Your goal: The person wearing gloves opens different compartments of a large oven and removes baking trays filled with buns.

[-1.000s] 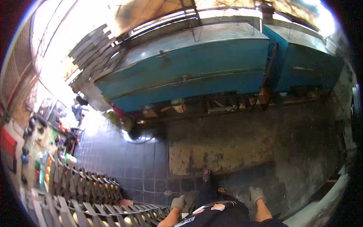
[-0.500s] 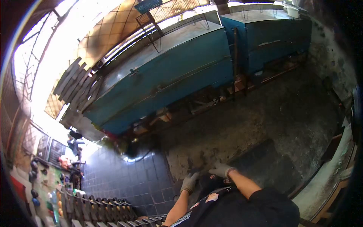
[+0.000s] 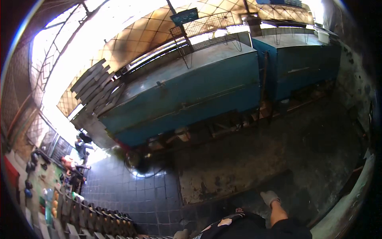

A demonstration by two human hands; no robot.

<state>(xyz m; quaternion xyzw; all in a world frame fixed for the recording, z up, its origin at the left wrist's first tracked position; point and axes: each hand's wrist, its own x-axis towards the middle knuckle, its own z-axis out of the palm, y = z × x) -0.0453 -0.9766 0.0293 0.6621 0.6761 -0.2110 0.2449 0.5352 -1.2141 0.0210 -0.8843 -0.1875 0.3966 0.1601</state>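
Observation:
My right hand [image 3: 270, 198], in a pale grey work glove, hangs in front of my body over the dark floor. Its fingers look loosely apart, with nothing visible in them. Only a small part of my left hand [image 3: 181, 234], gloved too, shows at the bottom edge beside my dark shirt; its fingers are hidden. Neither hand is seen touching an object. A bare foot [image 3: 239, 210] shows past the shirt.
Ahead stand two long blue metal cabinets [image 3: 191, 93] [image 3: 306, 67]. Stacked dark slats [image 3: 93, 85] lean at the left end. Racked dark pieces [image 3: 91, 215] line the lower left. Two people [image 3: 81, 149] [image 3: 71, 165] are farther left. A rough wall [image 3: 352, 75] is at right.
My left hand has dropped back toward the bottom edge, mostly out of sight. My right hand has moved lower and right. The view has tilted up, so the cabinets sit lower and farther right.

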